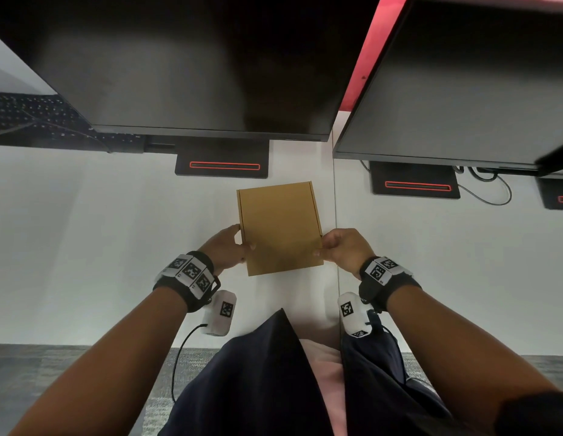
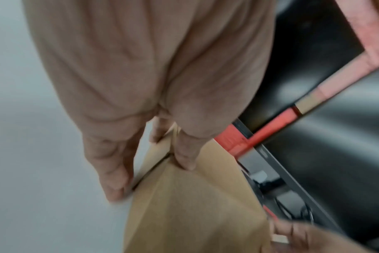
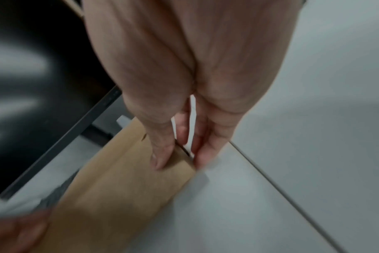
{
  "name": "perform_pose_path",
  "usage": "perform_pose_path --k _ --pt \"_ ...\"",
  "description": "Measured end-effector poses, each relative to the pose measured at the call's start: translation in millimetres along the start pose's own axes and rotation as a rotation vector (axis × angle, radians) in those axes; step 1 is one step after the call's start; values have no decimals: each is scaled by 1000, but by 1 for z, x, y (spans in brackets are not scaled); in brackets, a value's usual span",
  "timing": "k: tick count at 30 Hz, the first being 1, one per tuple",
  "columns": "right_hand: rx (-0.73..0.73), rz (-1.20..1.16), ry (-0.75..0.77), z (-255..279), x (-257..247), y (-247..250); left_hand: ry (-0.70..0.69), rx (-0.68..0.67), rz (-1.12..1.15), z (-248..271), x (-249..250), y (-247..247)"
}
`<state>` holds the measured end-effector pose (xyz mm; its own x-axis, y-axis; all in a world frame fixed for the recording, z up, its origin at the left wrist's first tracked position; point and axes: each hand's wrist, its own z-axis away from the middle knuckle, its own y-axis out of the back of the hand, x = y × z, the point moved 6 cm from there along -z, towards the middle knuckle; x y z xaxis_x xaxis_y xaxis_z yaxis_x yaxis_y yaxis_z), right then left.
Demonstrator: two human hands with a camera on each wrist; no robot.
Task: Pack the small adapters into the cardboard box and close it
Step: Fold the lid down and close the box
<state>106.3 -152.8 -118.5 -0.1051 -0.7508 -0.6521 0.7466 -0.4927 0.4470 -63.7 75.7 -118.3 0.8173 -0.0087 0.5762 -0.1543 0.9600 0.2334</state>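
The cardboard box [image 1: 279, 228] lies flat on the white desk [image 1: 100, 240] with its lid down, dead centre in the head view, just below the base of the left-hand monitor [image 1: 192, 64] at twelve o'clock. Both hands are on it. The left hand [image 1: 225, 247] clamps the box's nine o'clock edge near the front corner: thumb on top of the lid, fingers down the side wall. The left wrist view, blurred, shows the thumb [image 2: 184, 154] pressing on the lid right by the seam, with the fingers [image 2: 110, 171] alongside the wall, tips down toward the desk. The right hand [image 1: 343, 250] mirrors it at the three o'clock edge, thumb over the lid and fingers curled round the side. Its wrist view shows a thin dark gap under the lid edge, so the lid is not quite flush there, and the thumb [image 3: 160, 154] bears down on the cardboard beside it. No adapters are in sight in any view. A second monitor [image 1: 462, 89] stands at two o'clock, a cable [image 1: 491, 190] trailing behind its base, and a keyboard [image 1: 31, 121] lies at ten o'clock. Both wrists wear bands with black-and-white markers [image 1: 192, 272].
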Motion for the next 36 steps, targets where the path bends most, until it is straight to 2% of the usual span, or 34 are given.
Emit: perform_pose_path --k 2,4,7,9,13,20,32,36 --pt "66 88 62 0 -7 2 -68 89 -205 3 9 10" --pt "130 205 191 1 -20 3 -175 167 -332 6 23 14" --pt "119 542 443 2 -41 -7 -305 163 -446 7 41 10" --pt "97 724 524 1 -46 -16 -322 138 -493 4 47 8" --pt "164 851 492 2 -52 -15 -291 120 -677 0 57 3" --pt "277 940 458 2 -54 -6 -368 261 -925 -5 72 -18" --pt "289 935 343 -9 -65 18 -396 223 -979 -18 105 -17" --pt "209 919 327 -7 -69 29 -339 204 -1059 -9 111 -15"
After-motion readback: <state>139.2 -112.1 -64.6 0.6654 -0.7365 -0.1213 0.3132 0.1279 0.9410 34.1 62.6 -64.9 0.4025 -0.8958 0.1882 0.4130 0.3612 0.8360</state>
